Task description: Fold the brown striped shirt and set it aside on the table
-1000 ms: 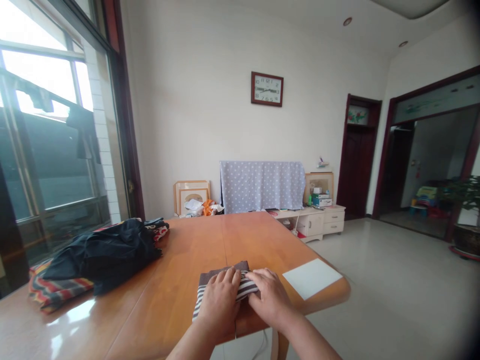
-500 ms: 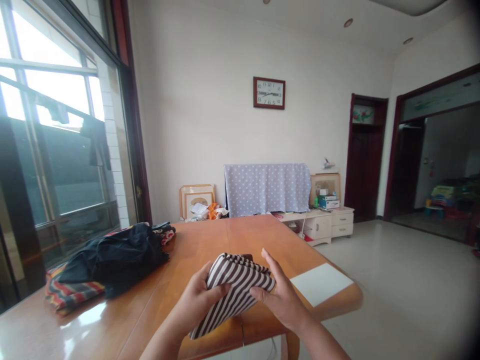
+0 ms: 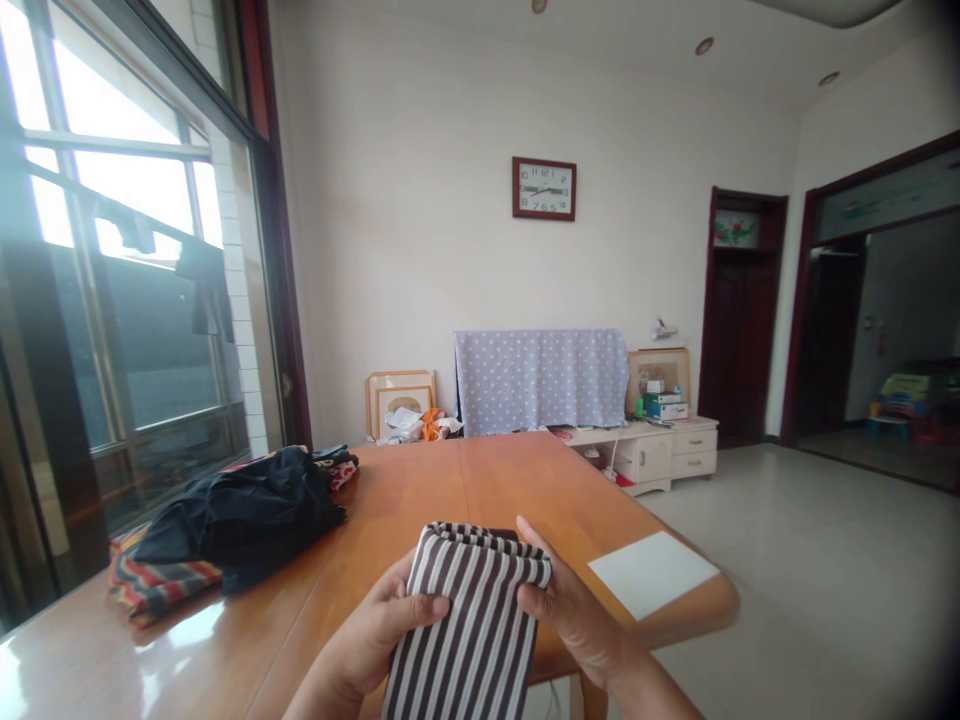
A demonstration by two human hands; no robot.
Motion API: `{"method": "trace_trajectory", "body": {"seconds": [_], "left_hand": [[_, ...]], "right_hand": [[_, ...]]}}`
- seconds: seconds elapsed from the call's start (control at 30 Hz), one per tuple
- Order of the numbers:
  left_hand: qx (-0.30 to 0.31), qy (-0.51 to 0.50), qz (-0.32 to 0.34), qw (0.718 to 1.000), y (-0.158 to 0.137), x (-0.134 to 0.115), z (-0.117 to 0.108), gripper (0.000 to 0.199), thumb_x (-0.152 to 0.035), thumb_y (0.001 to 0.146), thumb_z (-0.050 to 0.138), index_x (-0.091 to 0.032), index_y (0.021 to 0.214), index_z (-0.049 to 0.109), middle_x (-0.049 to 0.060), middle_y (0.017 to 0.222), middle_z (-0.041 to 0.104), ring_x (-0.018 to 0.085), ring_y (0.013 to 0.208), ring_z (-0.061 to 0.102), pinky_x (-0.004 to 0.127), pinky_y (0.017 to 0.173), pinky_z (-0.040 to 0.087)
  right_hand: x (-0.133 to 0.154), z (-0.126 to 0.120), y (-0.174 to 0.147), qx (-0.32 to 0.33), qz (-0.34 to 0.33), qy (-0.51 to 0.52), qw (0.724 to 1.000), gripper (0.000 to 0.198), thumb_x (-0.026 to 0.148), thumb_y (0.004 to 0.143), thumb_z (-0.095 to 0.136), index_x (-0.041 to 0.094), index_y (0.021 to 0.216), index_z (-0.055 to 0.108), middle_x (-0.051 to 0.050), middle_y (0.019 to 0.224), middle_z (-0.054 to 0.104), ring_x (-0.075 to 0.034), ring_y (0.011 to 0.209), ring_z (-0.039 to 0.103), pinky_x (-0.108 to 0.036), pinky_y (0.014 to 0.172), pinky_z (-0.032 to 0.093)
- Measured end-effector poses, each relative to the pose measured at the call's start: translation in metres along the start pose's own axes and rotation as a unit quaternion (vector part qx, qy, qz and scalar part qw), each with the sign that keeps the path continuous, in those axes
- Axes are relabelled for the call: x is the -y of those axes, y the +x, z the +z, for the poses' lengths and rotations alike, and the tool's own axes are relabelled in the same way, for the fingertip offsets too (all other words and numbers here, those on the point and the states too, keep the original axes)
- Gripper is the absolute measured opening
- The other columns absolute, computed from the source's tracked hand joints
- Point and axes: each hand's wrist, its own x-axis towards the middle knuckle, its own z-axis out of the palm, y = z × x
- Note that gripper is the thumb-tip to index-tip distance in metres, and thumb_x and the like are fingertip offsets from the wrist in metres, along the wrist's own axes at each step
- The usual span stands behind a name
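Note:
A folded cloth (image 3: 469, 625) with dark brown and white stripes is held up over the table's near edge. Its rolled or folded upper edge faces away from me, and its lower end runs out of the picture. My left hand (image 3: 390, 620) grips its left side, thumb lying across the front and fingers hidden behind. On the right side my right hand (image 3: 574, 605) closes around the upper corner, thumb in front, with one finger pointing up behind the cloth.
Dark blue clothing (image 3: 255, 510) lies heaped over a striped multicoloured cloth (image 3: 161, 580) on the left of the wooden table (image 3: 405, 490). A white sheet (image 3: 652, 575) lies near the right corner. Beyond stand a low white cabinet (image 3: 652, 460) and something draped in a polka-dot cloth (image 3: 540, 380).
The striped cloth has turned from a slanted position to more upright, with more of its front showing and its lower end hanging down. Both hands still hold it. The view has shifted slightly.

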Motion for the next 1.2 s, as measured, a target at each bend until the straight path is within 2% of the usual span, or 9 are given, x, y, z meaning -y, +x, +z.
{"method": "trace_trajectory", "body": {"seconds": [0.13, 0.33, 0.43, 0.5, 0.67, 0.83, 0.93, 1.03, 1.2], "left_hand": [[-0.012, -0.023, -0.006, 1.000, 0.002, 0.005, -0.002, 0.042, -0.028, 0.075, 0.079, -0.019, 0.114, 0.067, 0.011, 0.111, 0.073, 0.028, 0.101, 0.070, 0.041, 0.094, 0.051], [-0.046, -0.075, -0.018, 0.996, 0.010, 0.021, 0.001, 0.036, -0.024, 0.080, 0.075, -0.016, 0.114, 0.065, 0.015, 0.111, 0.073, 0.030, 0.095, 0.071, 0.043, 0.088, 0.053], [-0.073, -0.118, -0.034, 0.990, 0.014, 0.027, 0.005, 0.036, -0.024, 0.083, 0.073, -0.017, 0.117, 0.064, 0.016, 0.112, 0.074, 0.031, 0.094, 0.072, 0.045, 0.088, 0.054], [-0.088, -0.148, -0.044, 0.984, 0.017, 0.030, 0.008, 0.037, -0.024, 0.082, 0.073, -0.016, 0.117, 0.063, 0.016, 0.110, 0.074, 0.032, 0.094, 0.073, 0.047, 0.089, 0.054], [-0.125, -0.239, -0.145, 0.952, 0.022, 0.035, 0.005, 0.049, -0.030, 0.081, 0.076, -0.016, 0.125, 0.059, 0.015, 0.105, 0.076, 0.033, 0.097, 0.073, 0.047, 0.092, 0.054], [-0.147, -0.301, -0.234, 0.913, 0.026, 0.041, -0.001, 0.063, -0.039, 0.080, 0.076, -0.012, 0.133, 0.055, 0.017, 0.107, 0.076, 0.037, 0.098, 0.073, 0.050, 0.091, 0.055], [-0.150, -0.321, -0.253, 0.900, 0.028, 0.046, -0.001, 0.068, -0.043, 0.079, 0.076, -0.010, 0.134, 0.054, 0.019, 0.109, 0.075, 0.037, 0.100, 0.073, 0.049, 0.092, 0.055], [-0.144, -0.324, -0.255, 0.899, 0.029, 0.050, 0.001, 0.069, -0.044, 0.080, 0.075, -0.010, 0.136, 0.053, 0.019, 0.112, 0.075, 0.037, 0.102, 0.072, 0.048, 0.093, 0.054], [-0.107, -0.288, -0.214, 0.927, 0.028, 0.054, 0.001, 0.063, -0.047, 0.083, 0.072, -0.012, 0.133, 0.057, 0.018, 0.114, 0.074, 0.035, 0.104, 0.071, 0.046, 0.096, 0.051]], "right_hand": [[0.005, 0.007, 0.001, 0.006, -0.004, -0.003, 1.000, 0.074, 0.060, 0.080, 0.074, 0.021, 0.141, 0.057, -0.012, 0.139, 0.062, -0.034, 0.137, 0.049, -0.050, 0.113, 0.039], [0.004, 0.014, 0.005, -0.066, -0.023, 0.021, 0.997, 0.047, 0.051, 0.087, 0.070, 0.019, 0.122, 0.069, -0.010, 0.126, 0.070, -0.031, 0.123, 0.059, -0.047, 0.111, 0.040], [0.002, 0.016, 0.009, -0.113, -0.001, 0.049, 0.992, 0.047, 0.053, 0.085, 0.072, 0.019, 0.116, 0.071, -0.009, 0.121, 0.072, -0.031, 0.119, 0.061, -0.047, 0.109, 0.041], [-0.001, 0.016, 0.012, -0.118, 0.026, 0.107, 0.987, 0.051, 0.057, 0.086, 0.069, 0.019, 0.119, 0.069, -0.010, 0.120, 0.072, -0.031, 0.119, 0.061, -0.046, 0.107, 0.043], [-0.012, 0.010, 0.014, -0.085, 0.107, 0.238, 0.962, 0.062, 0.070, 0.088, 0.056, 0.025, 0.130, 0.064, -0.009, 0.118, 0.073, -0.030, 0.118, 0.063, -0.046, 0.100, 0.048], [-0.021, 0.004, 0.009, -0.032, 0.140, 0.243, 0.959, 0.063, 0.071, 0.089, 0.052, 0.024, 0.130, 0.063, -0.010, 0.119, 0.073, -0.030, 0.117, 0.064, -0.046, 0.100, 0.047], [-0.025, 0.004, 0.005, -0.005, 0.124, 0.198, 0.972, 0.056, 0.060, 0.088, 0.063, 0.021, 0.129, 0.063, -0.011, 0.120, 0.072, -0.029, 0.116, 0.064, -0.045, 0.102, 0.046], [-0.029, 0.004, 0.005, -0.023, 0.107, 0.134, 0.985, 0.051, 0.039, 0.081, 0.075, 0.020, 0.126, 0.063, -0.009, 0.120, 0.072, -0.028, 0.115, 0.064, -0.044, 0.105, 0.044], [-0.031, 0.000, 0.008, -0.076, 0.133, 0.085, 0.985, 0.039, 0.027, 0.077, 0.069, 0.019, 0.115, 0.067, -0.006, 0.101, 0.074, -0.027, 0.100, 0.067, -0.041, 0.093, 0.050]]}}
